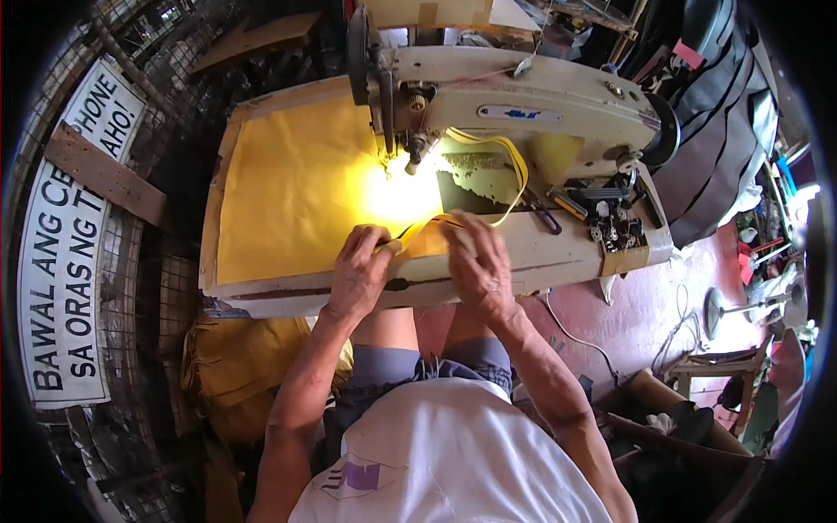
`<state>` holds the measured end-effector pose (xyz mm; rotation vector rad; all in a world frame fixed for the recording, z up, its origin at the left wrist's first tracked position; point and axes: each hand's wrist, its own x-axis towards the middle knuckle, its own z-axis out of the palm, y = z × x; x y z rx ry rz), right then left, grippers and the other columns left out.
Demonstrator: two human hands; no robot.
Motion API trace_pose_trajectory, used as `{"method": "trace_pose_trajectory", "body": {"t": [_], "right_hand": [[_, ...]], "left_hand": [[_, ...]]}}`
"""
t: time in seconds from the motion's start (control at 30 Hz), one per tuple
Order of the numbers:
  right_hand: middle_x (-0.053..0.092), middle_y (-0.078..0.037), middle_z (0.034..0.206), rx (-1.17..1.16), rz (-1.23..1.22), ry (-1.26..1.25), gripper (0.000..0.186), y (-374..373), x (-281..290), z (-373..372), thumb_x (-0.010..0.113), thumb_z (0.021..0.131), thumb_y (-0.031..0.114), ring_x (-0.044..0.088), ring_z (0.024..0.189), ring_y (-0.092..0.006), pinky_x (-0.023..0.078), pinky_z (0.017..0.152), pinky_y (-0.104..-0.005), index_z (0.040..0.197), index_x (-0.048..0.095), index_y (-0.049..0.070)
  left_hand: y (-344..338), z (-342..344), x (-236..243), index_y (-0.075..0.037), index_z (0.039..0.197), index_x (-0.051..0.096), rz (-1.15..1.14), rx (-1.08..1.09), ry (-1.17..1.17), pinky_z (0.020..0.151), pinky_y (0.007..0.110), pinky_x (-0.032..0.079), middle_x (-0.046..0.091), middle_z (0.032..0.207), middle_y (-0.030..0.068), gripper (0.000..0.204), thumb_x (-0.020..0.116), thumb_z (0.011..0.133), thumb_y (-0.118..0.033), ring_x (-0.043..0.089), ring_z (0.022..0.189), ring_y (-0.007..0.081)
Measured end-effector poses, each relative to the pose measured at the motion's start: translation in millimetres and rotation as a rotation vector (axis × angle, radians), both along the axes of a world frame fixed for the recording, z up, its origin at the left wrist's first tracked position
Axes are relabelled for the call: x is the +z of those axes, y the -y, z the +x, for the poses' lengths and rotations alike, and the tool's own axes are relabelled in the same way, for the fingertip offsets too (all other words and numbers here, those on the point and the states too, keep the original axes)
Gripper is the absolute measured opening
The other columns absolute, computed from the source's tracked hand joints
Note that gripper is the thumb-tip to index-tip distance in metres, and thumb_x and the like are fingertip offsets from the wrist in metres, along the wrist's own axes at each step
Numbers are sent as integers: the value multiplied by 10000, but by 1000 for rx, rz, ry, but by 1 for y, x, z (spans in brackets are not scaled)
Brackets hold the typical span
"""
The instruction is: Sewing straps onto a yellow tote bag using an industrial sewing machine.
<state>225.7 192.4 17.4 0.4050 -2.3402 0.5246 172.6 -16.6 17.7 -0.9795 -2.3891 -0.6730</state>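
Observation:
A yellow strip with a dark line along it (521, 166) loops from beside the sewing machine's needle area down to the table's front edge. My left hand (359, 268) pinches the strip's near end between thumb and fingers. My right hand (481, 266), a little smeared by motion, has its fingers closed on the strip a short way to the right. Behind both hands, a large yellow sheet (283, 192) lies flat and reaches under the lit needle of the sewing machine (558, 100).
Right of the needle lie scissors (547, 216), a yellow-handled tool (569, 204) and a box of small metal parts (626, 261). Yellow material (235, 375) hangs below the table's left end. A grid wall with a sign (65, 288) stands left; a fan (717, 312) stands right.

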Motion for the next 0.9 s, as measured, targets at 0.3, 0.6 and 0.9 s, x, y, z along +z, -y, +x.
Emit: {"method": "trace_pose_trajectory", "body": {"t": [0.3, 0.6, 0.9], "right_hand": [[586, -133, 1179, 220, 47, 157, 413, 12, -10, -7, 598, 741, 83, 546, 1082, -289, 451, 899, -400, 1145, 611, -2], [587, -135, 1156, 159, -32, 240, 349, 34, -4, 8, 715, 762, 90, 558, 1086, -313, 464, 889, -420, 1098, 650, 21], [575, -135, 1116, 173, -130, 208, 327, 37, -13, 6, 660, 771, 108, 560, 1116, -302, 474, 928, -417, 1074, 646, -14]], "left_hand": [[17, -12, -1, -40, 917, 677, 173, -141, 180, 809, 373, 515, 664, 965, 68, 293, 696, 664, 107, 623, 898, 270], [20, -29, 26, -47, 909, 676, -127, -287, 214, 776, 366, 493, 603, 896, 51, 212, 687, 711, 28, 586, 872, 247], [13, -60, 40, -32, 876, 672, -184, -441, 385, 741, 366, 484, 587, 854, 60, 234, 742, 662, 30, 578, 820, 256]]}}
